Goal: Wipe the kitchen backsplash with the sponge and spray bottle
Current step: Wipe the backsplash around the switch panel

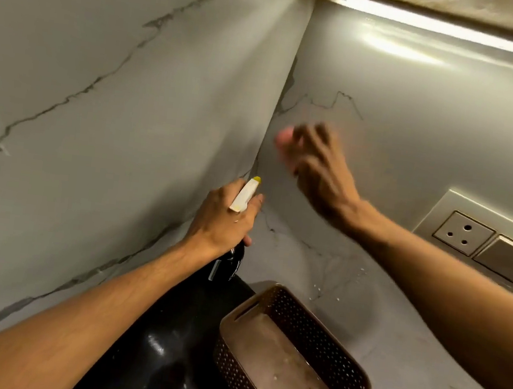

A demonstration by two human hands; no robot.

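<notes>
Head view: the left hand (224,219) curls round the neck of the spray bottle (244,196), nozzle toward the backsplash (419,117) corner, above the counter's (163,360) back edge; the right hand (318,176), blurred, presses a pink sponge (284,138) to the backsplash just right of that corner; whether its fingers curl round it I cannot tell; a brown basket (354,361) sits on the counter against the backsplash.

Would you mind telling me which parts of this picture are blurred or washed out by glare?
Head view: right hand and sponge are motion-blurred; left hand on the spray bottle is sharp; glare streaks the backsplash under the cabinet; the wall corner bows from wide-angle distortion.
</notes>
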